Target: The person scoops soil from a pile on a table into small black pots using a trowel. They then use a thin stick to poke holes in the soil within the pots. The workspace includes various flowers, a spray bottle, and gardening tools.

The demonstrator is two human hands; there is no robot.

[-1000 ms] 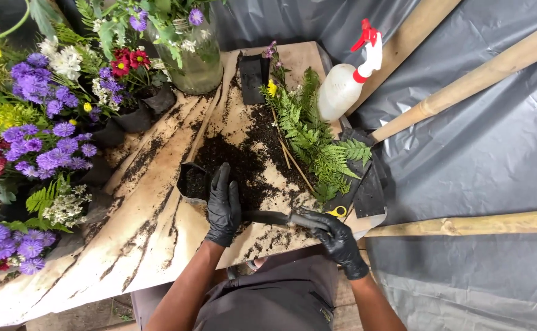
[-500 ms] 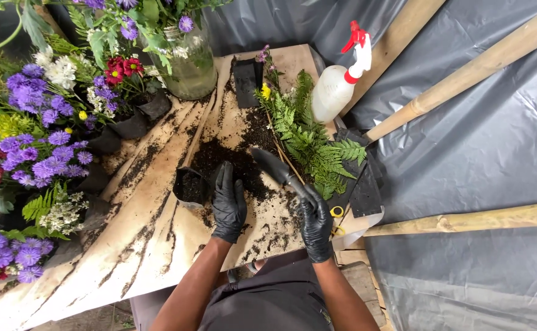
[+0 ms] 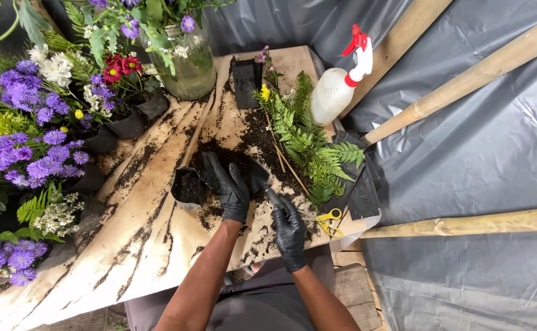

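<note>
Both my hands wear black gloves. My left hand (image 3: pixel 227 187) rests flat on the dark soil pile (image 3: pixel 253 138), right beside a small black grow bag (image 3: pixel 187 187) partly filled with soil. My right hand (image 3: pixel 289 230) grips the handle of a small black trowel (image 3: pixel 260 178), whose blade lies in the soil next to my left hand. They work on a soil-stained wooden board (image 3: pixel 139 233).
Fern fronds (image 3: pixel 308 144) lie right of the soil, yellow scissors (image 3: pixel 328 220) near my right hand. A white spray bottle (image 3: pixel 337 86) with red trigger, an empty black bag (image 3: pixel 245 81), a glass jar of flowers (image 3: pixel 185 61) and purple potted flowers (image 3: pixel 29 141) stand around. Bamboo poles (image 3: pixel 470 76) cross grey sheeting.
My right hand has drawn nearer to my left, bringing the trowel blade from right of the pile into the soil beside it. My left hand stayed by the grow bag.
</note>
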